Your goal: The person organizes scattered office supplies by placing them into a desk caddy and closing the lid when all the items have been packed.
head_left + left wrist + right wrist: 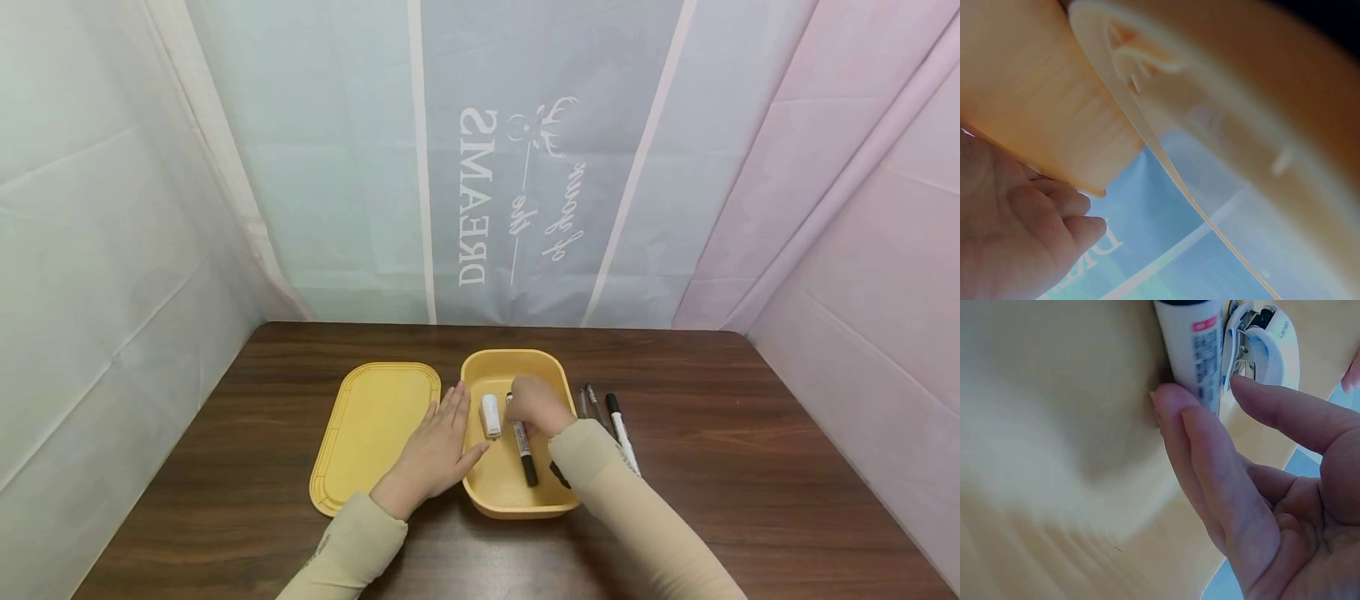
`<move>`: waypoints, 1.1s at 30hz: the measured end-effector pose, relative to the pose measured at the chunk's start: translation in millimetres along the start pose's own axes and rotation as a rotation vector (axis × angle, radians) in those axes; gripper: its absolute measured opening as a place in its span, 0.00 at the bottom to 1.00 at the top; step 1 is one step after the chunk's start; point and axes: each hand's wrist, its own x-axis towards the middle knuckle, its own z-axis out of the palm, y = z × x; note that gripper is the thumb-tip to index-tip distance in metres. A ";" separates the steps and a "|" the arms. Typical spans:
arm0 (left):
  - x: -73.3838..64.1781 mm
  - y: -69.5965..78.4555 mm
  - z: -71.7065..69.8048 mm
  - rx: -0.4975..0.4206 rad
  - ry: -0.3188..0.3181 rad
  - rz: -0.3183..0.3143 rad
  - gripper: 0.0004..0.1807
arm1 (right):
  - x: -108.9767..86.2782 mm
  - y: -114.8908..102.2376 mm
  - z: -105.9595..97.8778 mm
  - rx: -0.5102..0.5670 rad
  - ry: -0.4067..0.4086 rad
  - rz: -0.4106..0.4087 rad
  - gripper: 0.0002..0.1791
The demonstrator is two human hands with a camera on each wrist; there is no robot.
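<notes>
A yellow box [516, 510] stands on the table, with a white stapler [491, 416] and a white marker with a black cap [525, 454] lying inside. My left hand [435, 450] rests against the box's left side, fingers extended and thumb over the rim. Inside the box, my right hand [538, 406] is at the far end of the marker. In the right wrist view, the index and middle fingers [1219, 469] touch the marker, while the thumb stands apart from it, near the stapler. Part of the marker is hidden behind those fingers.
A yellow lid [378, 433] lies flat on the dark wooden table [750, 467], left of the box. Right of the box are another white marker with a black cap [621, 429] and slim pens [592, 398], partly hidden by the right sleeve. Fabric curtains [360, 167] surround the table.
</notes>
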 end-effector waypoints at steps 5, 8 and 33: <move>0.1 -0.2 1.1 0.000 0.009 0.003 0.40 | 0.1 1.7 -1.1 0.019 -0.001 0.022 0.08; 0.3 0.2 0.6 -0.001 0.010 0.002 0.40 | 0.5 2.3 -2.4 0.005 -0.003 0.029 0.07; 0.5 0.9 -0.7 -0.001 -0.012 -0.011 0.41 | 2.7 8.2 -24.1 0.251 -0.088 0.022 0.15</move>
